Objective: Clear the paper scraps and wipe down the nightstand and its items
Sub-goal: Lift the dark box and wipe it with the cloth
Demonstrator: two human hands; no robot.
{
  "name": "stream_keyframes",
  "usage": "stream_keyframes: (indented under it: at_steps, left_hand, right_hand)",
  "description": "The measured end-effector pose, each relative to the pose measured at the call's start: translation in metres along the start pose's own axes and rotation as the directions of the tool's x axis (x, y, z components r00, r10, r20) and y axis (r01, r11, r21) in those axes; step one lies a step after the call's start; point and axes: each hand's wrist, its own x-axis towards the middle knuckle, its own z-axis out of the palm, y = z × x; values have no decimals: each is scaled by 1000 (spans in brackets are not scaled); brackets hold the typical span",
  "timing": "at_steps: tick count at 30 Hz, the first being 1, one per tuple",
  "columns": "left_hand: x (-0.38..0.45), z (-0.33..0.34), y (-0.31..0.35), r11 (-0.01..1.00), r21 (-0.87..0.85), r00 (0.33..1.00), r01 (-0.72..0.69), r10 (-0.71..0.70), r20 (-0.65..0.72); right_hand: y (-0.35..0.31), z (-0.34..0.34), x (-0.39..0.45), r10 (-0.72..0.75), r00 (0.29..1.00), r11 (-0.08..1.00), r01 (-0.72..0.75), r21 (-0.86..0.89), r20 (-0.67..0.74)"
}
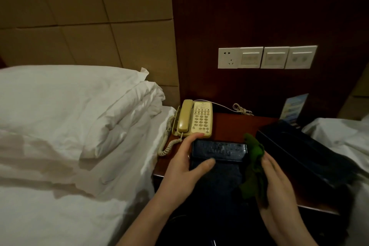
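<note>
hands at work: our left hand [180,168] grips a flat black rectangular case [218,151]; our right hand [276,181] presses a crumpled green cloth [253,168] against its end.

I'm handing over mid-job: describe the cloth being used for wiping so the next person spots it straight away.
Start at the reddish-brown nightstand between the two white beds, below the wall switch panels. At its front edge, two hands work on a dark flat case just in front of the cream telephone. The cloth is the crumpled rag in the right hand at the case's right end, the only green thing there.
</note>
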Motion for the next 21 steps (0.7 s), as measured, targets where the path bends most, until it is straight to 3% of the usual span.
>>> stream_keyframes:
  at_steps: [4,9,14,18,21]
  left_hand:
    - [-3,0,2,994,110,1000,7,-7,-1]
    - [-3,-7,7,914,404,999,-18,5,34]
    - [-3,-8,5,853,517,997,-67,80,-2]
    - [0,-7,6,744,658,992,-114,127,28]
    - [4,-7,8,601,784,985,-155,157,75]
  right_hand:
    - [5,0,-2,-19,999,998,17,54,27]
    - [5,-3,0,-12,1000,1000,12,21,23]
    - [0,-7,4,-22,998,1000,21,19,56]
    - [7,-11,10,83,994,995,-86,52,71]
    - [10,-11,14,108,993,990,-111,82,46]
